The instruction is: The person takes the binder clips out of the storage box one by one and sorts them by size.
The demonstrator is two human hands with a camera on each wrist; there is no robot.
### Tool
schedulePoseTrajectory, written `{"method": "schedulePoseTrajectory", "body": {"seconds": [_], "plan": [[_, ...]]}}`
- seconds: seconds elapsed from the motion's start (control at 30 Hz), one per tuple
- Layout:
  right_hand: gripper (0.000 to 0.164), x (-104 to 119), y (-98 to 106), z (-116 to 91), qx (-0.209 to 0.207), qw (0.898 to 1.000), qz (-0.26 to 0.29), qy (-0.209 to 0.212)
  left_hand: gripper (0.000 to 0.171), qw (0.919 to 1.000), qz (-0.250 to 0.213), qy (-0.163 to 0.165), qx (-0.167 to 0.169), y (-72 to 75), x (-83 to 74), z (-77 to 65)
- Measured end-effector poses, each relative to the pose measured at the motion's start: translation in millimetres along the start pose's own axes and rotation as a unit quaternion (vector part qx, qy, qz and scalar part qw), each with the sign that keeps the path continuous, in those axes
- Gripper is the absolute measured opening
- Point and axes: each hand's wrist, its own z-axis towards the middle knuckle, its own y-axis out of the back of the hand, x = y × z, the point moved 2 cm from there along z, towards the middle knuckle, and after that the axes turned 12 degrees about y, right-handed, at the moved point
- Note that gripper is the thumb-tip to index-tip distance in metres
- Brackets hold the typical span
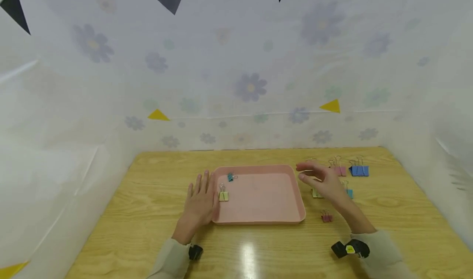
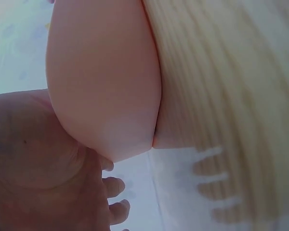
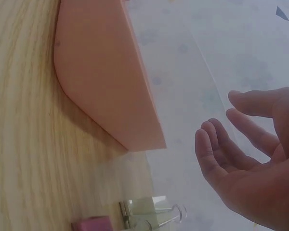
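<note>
A pink tray lies on the table, with a small teal binder clip and a yellow binder clip in its left part. Along the tray's left rim rests my left hand, its fingers straight and spread. My right hand hovers just past the right rim with fingers loosely bent and nothing between thumb and fingertips. Partly hidden behind it are a yellow clip, a teal clip and a larger pink clip. In the right wrist view, a pale yellow clip stands below that hand.
A blue binder clip stands at the back right, and a small dark pink clip sits nearer the front. The wooden table is bounded behind by a flower-patterned sheet, with white sheeting on both sides.
</note>
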Motion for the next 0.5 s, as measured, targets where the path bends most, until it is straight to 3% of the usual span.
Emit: {"method": "schedulePoseTrajectory", "body": {"seconds": [0.5], "plan": [[0.031,5.5,-76.6,16.6,0.031,0.998,0.053,0.02,0.062,0.9999,0.001,-0.009,-0.006,0.0,6.2,6.1]]}}
